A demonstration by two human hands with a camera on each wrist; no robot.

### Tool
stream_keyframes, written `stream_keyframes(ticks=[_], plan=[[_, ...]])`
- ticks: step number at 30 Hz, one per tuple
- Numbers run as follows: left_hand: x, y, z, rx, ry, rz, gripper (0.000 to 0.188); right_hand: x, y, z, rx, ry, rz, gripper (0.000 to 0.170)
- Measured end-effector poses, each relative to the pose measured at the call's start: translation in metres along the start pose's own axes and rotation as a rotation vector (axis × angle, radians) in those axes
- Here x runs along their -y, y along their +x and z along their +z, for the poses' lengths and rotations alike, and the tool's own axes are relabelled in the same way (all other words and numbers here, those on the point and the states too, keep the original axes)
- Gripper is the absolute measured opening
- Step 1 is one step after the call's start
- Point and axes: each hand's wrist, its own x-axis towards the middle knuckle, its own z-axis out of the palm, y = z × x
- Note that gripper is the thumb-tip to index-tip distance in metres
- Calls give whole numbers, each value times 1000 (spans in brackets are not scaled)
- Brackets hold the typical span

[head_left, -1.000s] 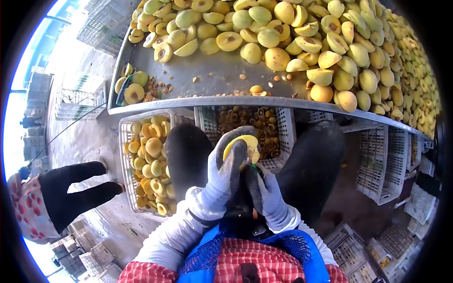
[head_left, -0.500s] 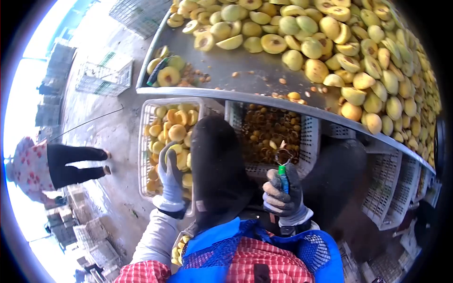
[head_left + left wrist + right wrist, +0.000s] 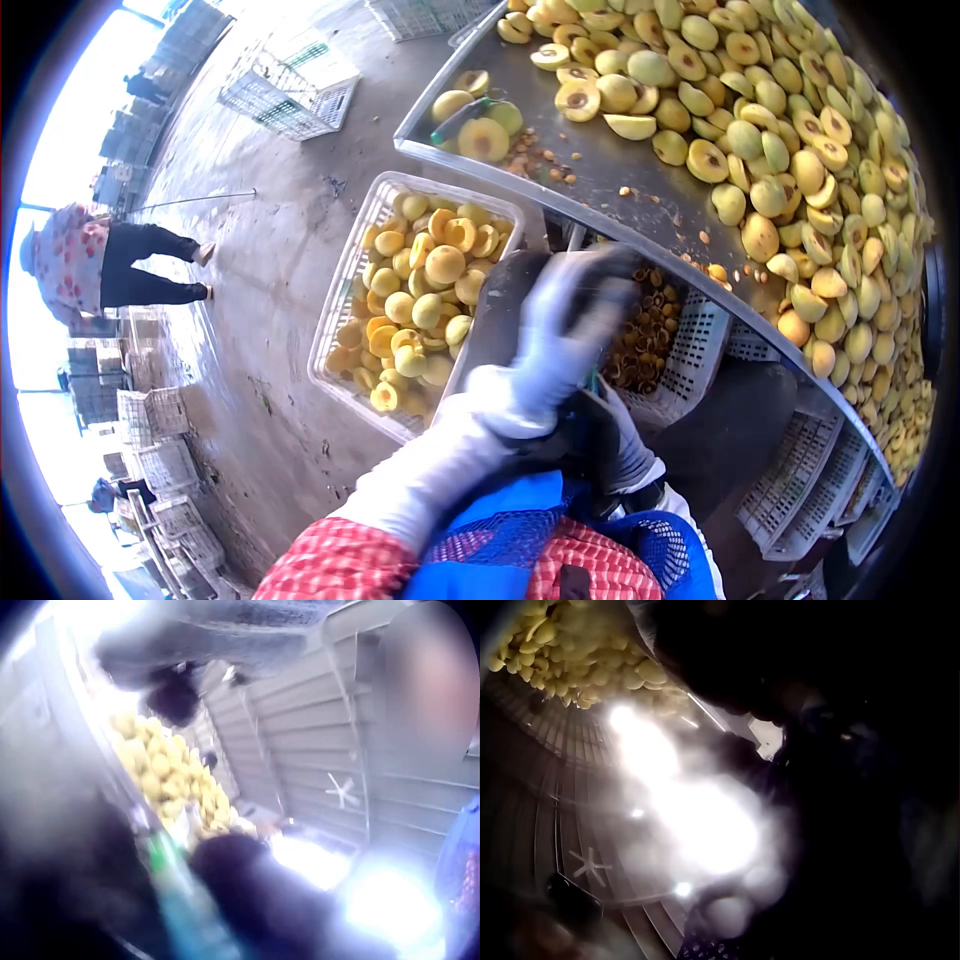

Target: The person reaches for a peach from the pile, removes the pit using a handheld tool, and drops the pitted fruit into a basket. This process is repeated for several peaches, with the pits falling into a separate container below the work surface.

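Motion blurs the gloved left hand (image 3: 575,315) in the head view; its fingers and thumb look spread apart, and no fruit shows between them. Below it, the gloved right hand (image 3: 625,445) is partly covered by the left arm and grips the green-handled tool, of which only a sliver shows there. The left wrist view has the blurred green and teal tool handle (image 3: 184,892) close up. Halved yellow fruit (image 3: 425,310) fills a white crate (image 3: 335,290) left of the knee. Brown pieces (image 3: 645,335) lie in another crate (image 3: 700,345) beyond the hands.
A metal table (image 3: 600,205) with heaped fruit halves (image 3: 760,140) spans the upper right. At its left corner, a second green tool (image 3: 460,120) lies beside some fruit. Empty crates (image 3: 290,95) stand on the floor; a person (image 3: 110,255) is at far left.
The left hand has moved right from the fruit crate to above the right hand, which the left arm now partly covers. The head view has turned, shifting the crates and table rightward.
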Motion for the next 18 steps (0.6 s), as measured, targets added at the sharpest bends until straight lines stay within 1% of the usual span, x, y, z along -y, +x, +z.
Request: stream_keyframes(ticks=[1, 2, 3, 4, 5, 6, 7, 9, 10, 11, 12, 13, 14, 15, 16, 17, 18], plan=[[-15, 6, 15, 102, 188, 192, 32, -5, 0, -2, 83, -74, -43, 33], [-19, 8, 27, 186, 313, 217, 36, -8, 0, -5, 36, 75, -31, 39], [-11, 17, 34, 221, 400, 532, 40, -3, -4, 1, -12, 227, -21, 45], [-6, 22, 37, 315, 462, 649, 42, 4, -9, 5, -6, 8, -79, 45], [0, 27, 42, 417, 520, 774, 44, -13, -5, -24, 42, -263, -200, 44], [10, 36, 47, 469, 589, 881, 44, -15, -4, -32, 58, -179, -108, 43], [20, 47, 55, 493, 632, 897, 42, -15, -6, -41, 74, -94, -16, 42], [24, 77, 63, 584, 779, 908, 41, -7, -11, -17, -48, 114, -118, 42], [28, 94, 72, 601, 818, 905, 43, 6, -15, -10, -70, 142, -111, 42], [23, 115, 84, 560, 820, 938, 43, 21, -20, -3, -95, 175, -102, 43], [22, 137, 99, 565, 887, 910, 39, 42, -24, 7, -43, 0, -173, 43], [19, 162, 122, 502, 836, 827, 36, 53, -27, 9, -87, 27, -167, 42], [16, 187, 143, 431, 903, 791, 39, 64, -29, 8, -131, 56, -159, 41], [28, 221, 165, 356, 854, 844, 47, 73, -30, 2, -177, 86, -151, 40], [37, 253, 189, 268, 897, 852, 54, 72, -27, -16, -133, 228, -142, 39], [40, 284, 213, 265, 1057, 743, 62, 76, -27, -24, -166, 243, -148, 38], [43, 318, 232, 293, 1124, 652, 69, 80, -27, -30, -198, 257, -151, 38]])
